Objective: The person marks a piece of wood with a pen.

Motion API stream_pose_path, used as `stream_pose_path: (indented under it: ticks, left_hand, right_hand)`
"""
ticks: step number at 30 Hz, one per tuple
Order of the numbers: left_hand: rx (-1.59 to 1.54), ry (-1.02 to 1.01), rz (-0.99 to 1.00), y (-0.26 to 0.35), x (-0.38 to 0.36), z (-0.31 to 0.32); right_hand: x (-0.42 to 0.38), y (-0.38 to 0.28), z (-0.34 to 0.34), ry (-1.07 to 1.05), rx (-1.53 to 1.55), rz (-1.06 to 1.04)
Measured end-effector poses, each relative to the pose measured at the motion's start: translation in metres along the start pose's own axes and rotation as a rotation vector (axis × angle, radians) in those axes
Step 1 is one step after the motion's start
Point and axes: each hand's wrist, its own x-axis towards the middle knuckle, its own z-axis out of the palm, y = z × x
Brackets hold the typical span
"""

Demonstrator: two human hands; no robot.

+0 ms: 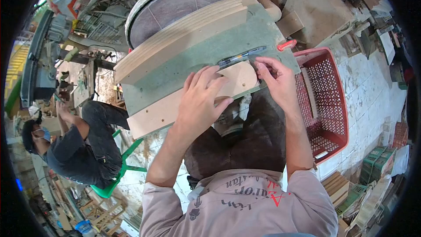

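Nearby, wooden strip [309, 91] inside red basket [338, 105].

- A green, dust-coated sander table [206, 55] fills the upper middle of the frame, tilted down toward the left.
- A stack of curved wooden boards [175, 39] lies along its upper-left edge, against the sanding disc.
- A pen [242, 55] lies right of centre, just above a rounded wooden piece [240, 79].
- A flat wooden board [153, 116] runs along the lower-left edge.
- A red clamp handle [287, 44] sits at the right corner.
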Motion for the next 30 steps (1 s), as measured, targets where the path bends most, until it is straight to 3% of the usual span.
stream_pose_path:
  ticks: [8, 16, 19, 22, 23, 25, 30]
  left_hand:
    - [-0.090, -0.111, -0.159, 0.006, 0.008, 0.007]
    - [-0.140, -0.131, -0.188, -0.004, 0.015, 0.012]
    - [-0.135, -0.165, -0.206, -0.004, 0.016, 0.011]
    - [-0.106, -0.188, -0.200, -0.003, 0.016, 0.010]
    - [-0.095, -0.198, -0.201, -0.002, 0.017, 0.010]
    - [-0.095, -0.213, -0.213, -0.001, 0.018, 0.009]
    - [-0.082, -0.241, -0.199, 0.000, 0.021, 0.006]
  right_hand:
    - [-0.013, -0.012, -0.003, 0.011, -0.062, 0.025]
    - [-0.004, -0.010, -0.007, -0.018, -0.070, -0.006]
    - [0.004, -0.021, -0.014, -0.080, -0.032, 0.097]
    - [0.025, -0.020, -0.021, -0.100, -0.553, -0.372]
    - [0.032, -0.021, -0.021, -0.103, -0.551, -0.372]
    - [0.046, -0.026, -0.020, -0.207, -0.866, -0.492]
    - [0.079, -0.032, -0.023, -0.504, -1.008, -0.539]
